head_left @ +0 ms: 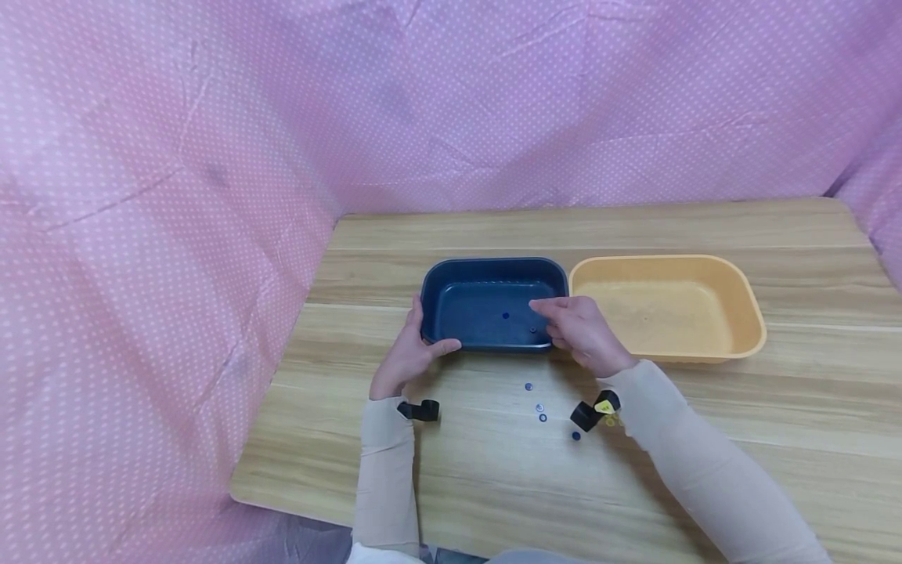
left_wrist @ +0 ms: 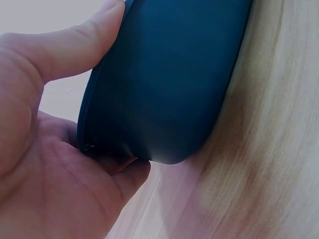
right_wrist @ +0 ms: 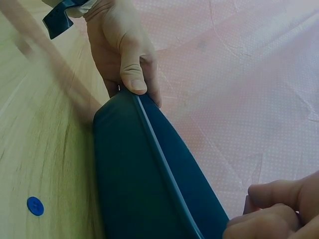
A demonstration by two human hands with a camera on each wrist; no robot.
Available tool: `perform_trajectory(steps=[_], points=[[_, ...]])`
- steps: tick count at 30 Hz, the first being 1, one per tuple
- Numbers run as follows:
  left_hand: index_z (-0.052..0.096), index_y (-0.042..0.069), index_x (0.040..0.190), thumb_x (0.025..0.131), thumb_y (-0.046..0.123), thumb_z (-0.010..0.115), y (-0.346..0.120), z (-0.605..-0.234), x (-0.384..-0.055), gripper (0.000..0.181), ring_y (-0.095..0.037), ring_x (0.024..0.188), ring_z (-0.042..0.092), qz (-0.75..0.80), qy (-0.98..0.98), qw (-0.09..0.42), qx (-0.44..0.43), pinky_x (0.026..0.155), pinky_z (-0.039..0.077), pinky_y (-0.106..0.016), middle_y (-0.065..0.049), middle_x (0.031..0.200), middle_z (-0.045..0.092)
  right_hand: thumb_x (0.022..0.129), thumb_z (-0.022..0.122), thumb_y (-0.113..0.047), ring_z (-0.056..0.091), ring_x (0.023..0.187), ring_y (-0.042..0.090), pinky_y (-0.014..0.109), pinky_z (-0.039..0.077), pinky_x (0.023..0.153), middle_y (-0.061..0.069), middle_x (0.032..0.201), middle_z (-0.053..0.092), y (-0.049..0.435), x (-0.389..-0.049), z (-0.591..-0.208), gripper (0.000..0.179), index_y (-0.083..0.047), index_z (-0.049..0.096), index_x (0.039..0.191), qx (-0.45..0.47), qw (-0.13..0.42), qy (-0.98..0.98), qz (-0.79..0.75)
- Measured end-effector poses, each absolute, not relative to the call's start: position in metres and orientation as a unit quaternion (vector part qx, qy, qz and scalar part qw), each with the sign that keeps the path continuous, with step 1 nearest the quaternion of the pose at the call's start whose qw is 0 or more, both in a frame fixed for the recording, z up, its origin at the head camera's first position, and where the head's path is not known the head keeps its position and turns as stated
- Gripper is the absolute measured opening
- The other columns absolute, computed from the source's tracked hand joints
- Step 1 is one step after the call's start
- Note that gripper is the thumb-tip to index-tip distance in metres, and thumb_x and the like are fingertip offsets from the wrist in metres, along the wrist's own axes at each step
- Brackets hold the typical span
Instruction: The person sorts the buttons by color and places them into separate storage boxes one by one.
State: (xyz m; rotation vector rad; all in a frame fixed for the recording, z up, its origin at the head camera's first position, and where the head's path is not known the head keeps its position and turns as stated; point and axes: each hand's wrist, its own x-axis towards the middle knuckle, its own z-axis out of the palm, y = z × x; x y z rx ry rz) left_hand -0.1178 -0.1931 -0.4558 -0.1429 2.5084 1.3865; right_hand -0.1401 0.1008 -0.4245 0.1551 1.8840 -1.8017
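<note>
- Two small buttons [head_left: 505, 316] are contained in the blue bin [head_left: 468, 307], set left of the yellow bin [head_left: 665, 313], long axis left-right, opening upward.
- Its near-left corner is clamped by the left hand [head_left: 409, 356].
- Over its right end, the right hand's [head_left: 581, 325] fingers are bunched; anything pinched cannot be told.
- Loose buttons [head_left: 528, 387] are scattered nearer.

From my remote station I see pink, white-dotted cloth [head_left: 479, 117] hanging beyond the right hand [head_left: 581, 333] and left of the left hand [head_left: 405, 356]; a light wood-grain table [head_left: 810, 258] lies beneath both, shadowed nearby.
</note>
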Motion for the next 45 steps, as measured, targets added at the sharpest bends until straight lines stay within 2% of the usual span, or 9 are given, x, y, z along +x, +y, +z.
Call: perform_trajectory(steps=[3, 9, 23, 34, 36, 37, 40, 43, 45], points=[[-0.01, 0.018, 0.156, 0.083, 0.036, 0.078, -0.193, -0.456, -0.118, 0.116, -0.024, 0.148, 0.003, 0.48, 0.865, 0.137, -0.05, 0.117, 0.012, -0.05, 0.0, 0.163, -0.003, 0.096, 0.06, -0.04, 0.036, 0.048, 0.014, 0.024, 0.029, 0.047, -0.002, 0.056, 0.036, 0.102, -0.139, -0.424, 0.048, 0.001, 0.061, 0.122, 0.056, 0.262, 0.697, -0.665], [-0.011, 0.019, 0.156, 0.083, 0.035, 0.078, -0.194, -0.456, -0.118, 0.116, -0.025, 0.148, 0.003, 0.482, 0.864, 0.137, -0.051, 0.117, 0.013, -0.051, 0.0, 0.163, -0.003, 0.094, 0.062, -0.042, 0.037, 0.048, 0.015, 0.025, 0.03, 0.047, 0.0, 0.056, 0.036, 0.105, -0.135, -0.423, 0.048, 0.0, 0.064, 0.118, 0.047, 0.258, 0.707, -0.656], [-0.01, 0.02, 0.156, 0.084, 0.034, 0.077, -0.197, -0.458, -0.116, 0.114, -0.029, 0.148, 0.006, 0.47, 0.87, 0.137, -0.056, 0.115, 0.016, -0.053, -0.002, 0.163, -0.001, 0.094, 0.064, -0.037, 0.039, 0.051, 0.017, 0.027, 0.033, 0.052, 0.0, 0.058, 0.039, 0.097, -0.119, -0.419, 0.044, -0.003, 0.063, 0.122, 0.043, 0.273, 0.711, -0.646], [-0.01, 0.019, 0.156, 0.084, 0.033, 0.077, -0.198, -0.459, -0.117, 0.114, -0.026, 0.148, 0.004, 0.482, 0.864, 0.14, -0.052, 0.116, 0.014, -0.05, -0.001, 0.163, -0.003, 0.093, 0.065, -0.037, 0.037, 0.049, 0.021, 0.026, 0.029, 0.046, 0.0, 0.055, 0.038, 0.095, -0.102, -0.423, 0.043, -0.002, 0.065, 0.119, 0.033, 0.289, 0.716, -0.634], [-0.01, 0.019, 0.156, 0.084, 0.032, 0.077, -0.199, -0.458, -0.117, 0.114, -0.026, 0.148, 0.004, 0.483, 0.863, 0.14, -0.052, 0.117, 0.013, -0.05, -0.001, 0.163, -0.003, 0.093, 0.065, -0.039, 0.039, 0.053, 0.023, 0.026, 0.03, 0.047, 0.002, 0.058, 0.041, 0.095, -0.099, -0.423, 0.044, -0.004, 0.066, 0.119, 0.03, 0.293, 0.727, -0.62], [-0.011, 0.018, 0.156, 0.084, 0.032, 0.077, -0.199, -0.458, -0.117, 0.114, -0.026, 0.148, 0.003, 0.483, 0.863, 0.14, -0.051, 0.117, 0.013, -0.05, -0.001, 0.163, -0.004, 0.092, 0.065, -0.041, 0.044, 0.059, 0.023, 0.025, 0.033, 0.05, 0.001, 0.064, 0.049, 0.096, -0.097, -0.423, 0.045, -0.005, 0.066, 0.119, 0.024, 0.291, 0.736, -0.611], [-0.011, 0.018, 0.156, 0.084, 0.033, 0.077, -0.198, -0.458, -0.118, 0.114, -0.026, 0.148, 0.003, 0.478, 0.866, 0.139, -0.042, 0.117, 0.013, -0.05, -0.001, 0.163, -0.004, 0.092, 0.064, -0.044, 0.052, 0.082, 0.027, 0.028, 0.042, 0.064, 0.007, 0.09, 0.063, 0.098, -0.09, -0.424, 0.046, -0.006, 0.067, 0.119, 0.013, 0.287, 0.754, -0.59], [-0.011, 0.016, 0.156, 0.084, 0.033, 0.077, -0.196, -0.457, -0.119, 0.115, -0.025, 0.148, 0.002, 0.476, 0.868, 0.137, -0.033, 0.117, 0.013, -0.05, -0.001, 0.163, -0.004, 0.093, 0.063, -0.045, 0.051, 0.104, 0.03, 0.035, 0.045, 0.081, 0.009, 0.119, 0.063, 0.1, -0.084, -0.426, 0.047, -0.007, 0.068, 0.119, 0.003, 0.283, 0.767, -0.575], [-0.011, 0.016, 0.156, 0.084, 0.033, 0.077, -0.195, -0.457, -0.12, 0.115, -0.025, 0.148, 0.002, 0.475, 0.869, 0.137, -0.032, 0.117, 0.013, -0.049, -0.001, 0.163, -0.004, 0.094, 0.062, -0.044, 0.051, 0.1, 0.03, 0.035, 0.045, 0.081, 0.01, 0.118, 0.063, 0.102, -0.079, -0.428, 0.043, -0.009, 0.069, 0.118, 0.002, 0.287, 0.77, -0.57]])
